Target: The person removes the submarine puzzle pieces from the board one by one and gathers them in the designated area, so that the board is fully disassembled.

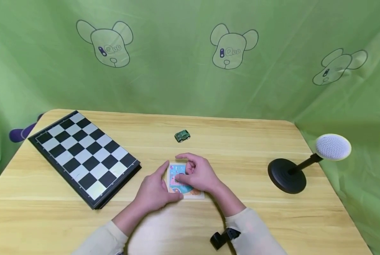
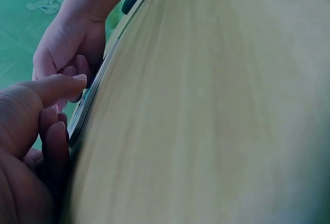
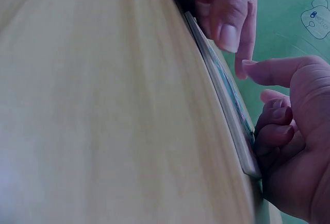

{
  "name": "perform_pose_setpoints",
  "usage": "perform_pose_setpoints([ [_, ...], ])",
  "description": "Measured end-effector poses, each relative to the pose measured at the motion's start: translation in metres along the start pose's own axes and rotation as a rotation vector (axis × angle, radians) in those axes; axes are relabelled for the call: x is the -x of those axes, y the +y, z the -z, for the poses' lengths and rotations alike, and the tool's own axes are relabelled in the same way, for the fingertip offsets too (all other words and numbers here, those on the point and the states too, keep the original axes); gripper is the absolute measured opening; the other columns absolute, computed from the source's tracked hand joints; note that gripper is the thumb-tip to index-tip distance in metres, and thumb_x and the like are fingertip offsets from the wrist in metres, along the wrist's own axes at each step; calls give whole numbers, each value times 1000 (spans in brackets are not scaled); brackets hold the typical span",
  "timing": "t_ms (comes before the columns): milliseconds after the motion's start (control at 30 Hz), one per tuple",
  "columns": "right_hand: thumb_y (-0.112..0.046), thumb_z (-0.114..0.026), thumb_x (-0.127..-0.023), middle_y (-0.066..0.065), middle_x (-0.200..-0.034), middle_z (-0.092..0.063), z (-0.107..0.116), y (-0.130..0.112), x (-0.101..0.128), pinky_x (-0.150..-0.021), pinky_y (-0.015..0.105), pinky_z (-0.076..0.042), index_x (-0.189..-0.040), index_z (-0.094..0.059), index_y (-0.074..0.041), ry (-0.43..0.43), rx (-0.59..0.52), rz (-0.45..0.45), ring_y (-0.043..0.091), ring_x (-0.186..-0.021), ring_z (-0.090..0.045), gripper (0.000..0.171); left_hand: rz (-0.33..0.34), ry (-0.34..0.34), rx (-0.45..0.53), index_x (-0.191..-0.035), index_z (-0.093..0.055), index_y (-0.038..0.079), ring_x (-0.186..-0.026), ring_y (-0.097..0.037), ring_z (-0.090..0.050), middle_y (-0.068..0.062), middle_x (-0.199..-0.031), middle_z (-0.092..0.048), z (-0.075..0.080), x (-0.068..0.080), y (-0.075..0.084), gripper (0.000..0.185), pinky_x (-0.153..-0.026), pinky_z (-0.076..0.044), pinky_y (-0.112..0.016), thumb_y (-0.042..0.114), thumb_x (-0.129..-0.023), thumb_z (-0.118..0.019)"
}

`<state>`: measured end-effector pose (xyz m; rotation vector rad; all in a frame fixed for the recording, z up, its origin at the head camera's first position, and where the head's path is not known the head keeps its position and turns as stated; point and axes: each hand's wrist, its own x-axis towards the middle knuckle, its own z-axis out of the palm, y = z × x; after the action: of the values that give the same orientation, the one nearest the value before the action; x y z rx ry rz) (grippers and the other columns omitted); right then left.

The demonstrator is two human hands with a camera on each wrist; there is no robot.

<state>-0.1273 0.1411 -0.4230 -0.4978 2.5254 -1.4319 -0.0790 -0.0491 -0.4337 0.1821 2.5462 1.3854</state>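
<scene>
In the head view a small flat picture board (image 1: 194, 193) with a white border lies on the table, printed in blue, pink and orange. My left hand (image 1: 153, 191) frames its lower left corner, index finger along the left edge and thumb at the bottom edge. Over the picture is my right hand (image 1: 200, 173), thumb stretched across the middle, index finger stretched past the top edge, other fingers curled. Nothing shows between its thumb and index finger. The right wrist view shows the board (image 3: 221, 92) edge-on; whether the right thumb (image 3: 268, 73) touches it, I cannot tell.
A folded checkered chessboard (image 1: 88, 152) lies at the left. A small green toy car (image 1: 182, 135) stands behind the hands. On the right, a round white-headed device (image 1: 333, 147) rises from a black base (image 1: 282, 177). A green curtain (image 1: 177, 88) hangs behind the wooden table (image 1: 240, 141).
</scene>
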Motion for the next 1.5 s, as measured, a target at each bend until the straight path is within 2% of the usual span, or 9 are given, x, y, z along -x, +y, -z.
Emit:
perform_pose_setpoints([
  [100,-12,-87,-76,-2,-62,-47,-1,0,-1,-56,26,-42,-127,-66,-12,-7,17,-18,10,-56,-43,55,-5,1,-37,-157,-29,6,-52,-16,-53,0,-59,-54,-1,-1,0,116,-50,-45,-36,35,-64,-92],
  [333,-10,-88,-73,-3,-63,-46,-3,3,-1,-54,25,-39,-125,-67,-12,-6,59,-42,10,-56,-43,56,-3,6,-85,-156,-32,4,-54,-17,-48,0,-59,-51,-1,-3,0,114,-64,-46,-36,38,-65,-92],
  [567,-9,-88,-73,-3,-62,-45,-4,3,-1,-55,26,-39,-123,-68,-12,-15,81,-43,9,-56,-41,54,-5,-1,-95,-155,-33,3,-51,-17,-46,-1,-57,-49,-2,-4,0,113,-55,-42,-35,39,-67,-92],
  [933,-10,-88,-74,-4,-61,-44,-2,1,-2,-58,27,-39,-120,-69,-12,-17,95,-38,9,-56,-40,49,-34,18,-127,-154,-35,1,-52,-16,-43,0,-57,-49,-1,-4,3,105,-58,-43,-35,40,-72,-88],
  [1233,-12,-88,-76,-5,-59,-40,-2,-1,-2,-55,26,-35,-111,-72,-13,-36,108,-34,8,-54,-37,39,-4,25,-103,-155,-35,4,-49,-16,-42,0,-54,-46,-1,-4,3,104,-50,-38,-36,38,-72,-89],
  [1500,-16,-87,-77,-6,-58,-38,-2,-2,-1,-55,26,-33,-110,-73,-15,-39,143,-30,9,-53,-35,35,-17,16,-93,-154,-35,3,-47,-15,-44,1,-54,-46,-1,-3,1,100,-47,-37,-35,35,-75,-87],
])
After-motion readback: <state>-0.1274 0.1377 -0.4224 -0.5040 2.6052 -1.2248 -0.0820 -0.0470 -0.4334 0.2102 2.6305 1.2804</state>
